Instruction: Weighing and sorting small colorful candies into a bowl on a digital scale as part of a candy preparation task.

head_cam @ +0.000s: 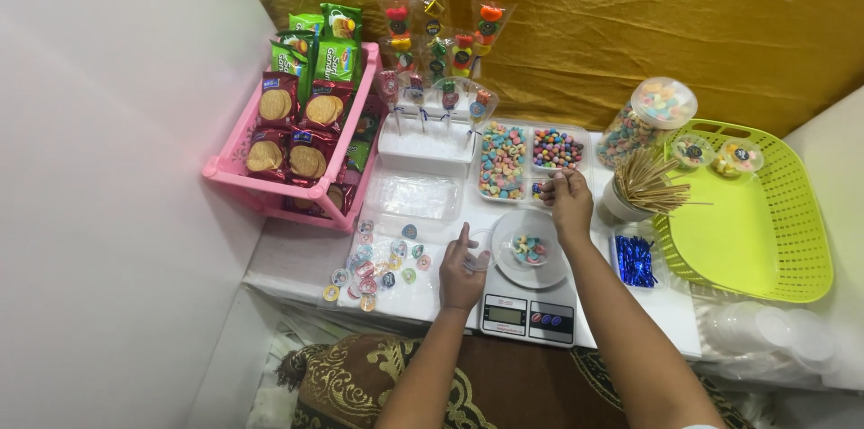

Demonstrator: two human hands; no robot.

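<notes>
At the far left of the worktop [297, 258] a pink slatted crate [355, 136] leans against the white wall, stacked with dark red biscuit packets showing round golden biscuits and, behind them, bright green packets. Just right of it a scatter of small round stickers [378, 262] in pink, blue and yellow lies flat on clear film. Behind them stands a white block [423, 141] holding candy skewers in clear cone-shaped wrappers [441, 42], each tied with a blue twist.

The left hand [462, 271] rests by the scale's left edge, its grip half curled around a small clear lid or cup (too transparent to tell which), index finger pointing up. The kitchen scale [529, 312] is white with a grey display and carries a shallow clear dish [529, 247] with a few pastel candy rings in it.

The right hand [569, 199] reaches over the dish to the divided clear tray [531, 159] of candies, fingertips pinched together at the tray's near edge; whether a piece is between them I cannot tell. These candies look light, hard and smooth, likely to roll or slip, so a fingertip pinch across a ring suits them best. The dish looks thin and flexible, best lifted by its rim.

Further right stand a clear jar [648, 118] of pastel sweets, a white cup of wooden skewers [652, 181], a pile of blue twist ties [636, 260] and a lime green basket [765, 222] holding two small filled cups.
</notes>
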